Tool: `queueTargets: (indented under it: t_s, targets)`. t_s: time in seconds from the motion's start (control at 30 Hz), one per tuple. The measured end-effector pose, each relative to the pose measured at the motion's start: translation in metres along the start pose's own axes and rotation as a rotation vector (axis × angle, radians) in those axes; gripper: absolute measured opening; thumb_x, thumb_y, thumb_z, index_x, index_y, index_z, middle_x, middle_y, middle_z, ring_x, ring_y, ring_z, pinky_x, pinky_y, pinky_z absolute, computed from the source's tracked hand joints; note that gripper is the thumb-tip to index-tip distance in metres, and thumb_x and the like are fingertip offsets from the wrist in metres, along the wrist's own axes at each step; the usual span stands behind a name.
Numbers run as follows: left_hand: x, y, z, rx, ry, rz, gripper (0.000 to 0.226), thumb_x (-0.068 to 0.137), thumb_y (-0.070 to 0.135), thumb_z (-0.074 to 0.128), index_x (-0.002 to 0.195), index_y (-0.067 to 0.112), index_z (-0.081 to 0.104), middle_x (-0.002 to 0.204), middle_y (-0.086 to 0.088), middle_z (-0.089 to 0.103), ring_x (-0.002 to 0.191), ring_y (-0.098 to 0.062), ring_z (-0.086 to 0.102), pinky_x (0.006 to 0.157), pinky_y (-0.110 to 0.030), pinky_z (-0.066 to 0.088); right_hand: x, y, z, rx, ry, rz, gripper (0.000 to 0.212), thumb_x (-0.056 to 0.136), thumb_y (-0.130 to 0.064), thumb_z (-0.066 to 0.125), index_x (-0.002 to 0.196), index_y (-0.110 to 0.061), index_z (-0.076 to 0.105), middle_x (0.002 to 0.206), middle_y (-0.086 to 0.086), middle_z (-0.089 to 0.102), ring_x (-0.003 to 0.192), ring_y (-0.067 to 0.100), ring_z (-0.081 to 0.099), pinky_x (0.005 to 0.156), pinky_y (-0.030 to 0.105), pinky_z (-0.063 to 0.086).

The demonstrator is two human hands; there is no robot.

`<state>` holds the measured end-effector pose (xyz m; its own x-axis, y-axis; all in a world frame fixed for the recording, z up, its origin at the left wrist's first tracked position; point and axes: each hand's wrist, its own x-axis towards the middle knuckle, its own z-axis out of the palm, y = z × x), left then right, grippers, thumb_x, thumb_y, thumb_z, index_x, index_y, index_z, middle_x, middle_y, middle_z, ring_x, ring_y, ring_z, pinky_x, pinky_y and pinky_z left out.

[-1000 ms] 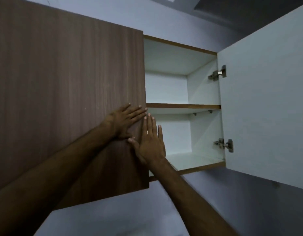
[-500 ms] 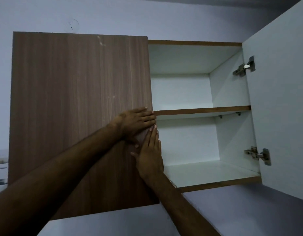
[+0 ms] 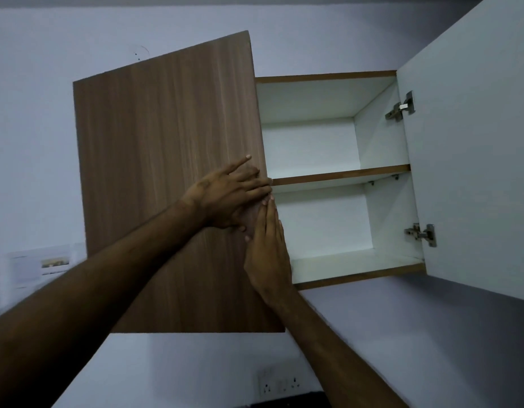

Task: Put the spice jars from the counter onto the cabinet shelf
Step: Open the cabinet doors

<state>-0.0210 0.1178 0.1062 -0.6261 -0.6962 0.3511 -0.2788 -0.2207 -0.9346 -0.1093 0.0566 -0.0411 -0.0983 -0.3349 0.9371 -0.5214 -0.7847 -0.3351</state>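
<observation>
Overhead, the cabinet [image 3: 328,184] hung on the wall with its right door [image 3: 472,160] swung fully open, white inner face showing, two metal hinges [image 3: 402,106] along its edge. Left door [image 3: 166,187], wood-grain, stood ajar, its free edge angled outward. Left hand [image 3: 225,198] lay flat on the left door near that edge, fingers extended and slightly spread, gripping nothing. Right hand [image 3: 268,254] was pressed just below it, fingers straight and together, fingertips at the door edge, also holding nothing; the hands nearly touched. Middle shelf [image 3: 340,173] and bottom shelf [image 3: 355,265] were bare. Spice jars and counter were out of view. A wall socket [image 3: 280,387] sat below.
</observation>
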Motion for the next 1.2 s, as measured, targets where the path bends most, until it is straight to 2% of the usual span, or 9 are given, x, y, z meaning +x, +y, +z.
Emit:
queueTargets:
  t_s: [0.17,0.3,0.5,0.6,0.7,0.8,0.9,0.97,1.2]
  targets:
    - [-0.064,-0.016,-0.049,0.024,0.090,-0.013,0.093,0.085,0.078,0.028,0.155,0.018,0.012,0.162,-0.004,0.019,0.146,-0.026,0.026,0.120,-0.053,-0.009,-0.028,-0.057,-0.036,0.074,0.037,-0.021,0.072,0.097,-0.012,0.051,0.155,-0.011,0.008,0.165,0.003,0.009,0.151,0.018,0.014,0.120,0.026,0.019]
    - [-0.122,-0.032,-0.083,-0.020,0.095,-0.032,0.093,0.086,0.079,0.017,0.156,0.018,0.004,0.164,-0.003,0.009,0.149,-0.026,0.018,0.121,-0.054,-0.006,-0.054,-0.106,-0.060,0.185,0.097,-0.093,0.063,0.096,0.002,0.042,0.153,-0.006,0.018,0.162,0.008,0.019,0.149,0.016,0.018,0.114,0.005,0.011]
    - [-0.206,-0.055,-0.122,-0.040,0.066,-0.079,0.087,0.090,0.074,0.005,0.156,0.018,0.011,0.163,-0.004,0.015,0.148,-0.029,0.022,0.121,-0.054,0.002,-0.087,-0.176,-0.074,0.385,0.146,-0.185,0.056,0.096,0.006,0.040,0.151,-0.002,0.028,0.159,0.010,0.028,0.149,0.017,0.025,0.119,0.025,0.026]
    - [-0.250,-0.067,-0.135,-0.047,0.043,-0.101,0.079,0.095,0.067,0.012,0.153,0.014,0.023,0.158,-0.009,0.029,0.142,-0.031,0.035,0.122,-0.052,0.010,-0.103,-0.220,-0.071,0.491,0.140,-0.228,0.061,0.092,0.012,0.043,0.150,0.001,0.028,0.161,0.013,0.024,0.150,0.018,0.022,0.119,0.023,0.024]
    - [-0.293,-0.077,-0.141,-0.049,0.031,-0.139,0.069,0.101,0.056,0.019,0.151,0.010,0.030,0.151,-0.015,0.041,0.137,-0.032,0.042,0.122,-0.048,0.018,-0.116,-0.267,-0.064,0.626,0.118,-0.109,0.069,0.090,0.010,0.049,0.153,-0.002,0.023,0.163,0.010,0.018,0.150,0.007,0.018,0.117,0.014,0.021]
    - [-0.334,-0.085,-0.142,-0.035,0.021,-0.197,0.062,0.104,0.047,0.022,0.146,0.005,0.039,0.147,-0.018,0.045,0.137,-0.034,0.042,0.120,-0.047,0.023,-0.127,-0.313,-0.054,0.767,-0.058,0.062,0.069,0.094,-0.008,0.050,0.155,-0.015,0.020,0.158,0.000,0.033,0.129,-0.011,0.043,0.097,0.000,0.033]
    - [-0.380,-0.096,-0.141,-0.085,-0.043,-0.281,0.063,0.103,0.047,0.022,0.141,0.002,0.046,0.152,-0.018,0.038,0.144,-0.031,0.031,0.120,-0.044,0.023,-0.142,-0.355,-0.029,0.746,-0.182,-0.034,0.062,0.101,-0.024,0.047,0.156,-0.022,0.019,0.160,-0.006,0.027,0.132,-0.013,0.036,0.105,0.008,0.035]
    - [-0.409,-0.102,-0.138,-0.099,-0.126,-0.331,0.066,0.102,0.047,0.020,0.136,0.000,0.052,0.151,-0.019,0.040,0.144,-0.030,0.032,0.120,-0.042,0.024,-0.151,-0.383,-0.008,0.696,-0.247,-0.115,0.062,0.102,-0.034,0.044,0.156,-0.027,0.014,0.164,-0.011,0.015,0.145,0.001,0.025,0.111,0.018,0.034]
    - [-0.469,-0.101,-0.115,-0.114,-0.294,-0.454,0.071,0.099,0.043,0.003,0.146,0.003,0.038,0.156,-0.015,0.032,0.147,-0.026,0.024,0.121,-0.036,0.013,-0.177,-0.455,0.050,0.723,-0.281,-0.117,0.066,0.103,-0.025,0.044,0.155,-0.024,0.003,0.162,-0.015,-0.002,0.152,0.009,0.010,0.117,0.032,0.034]
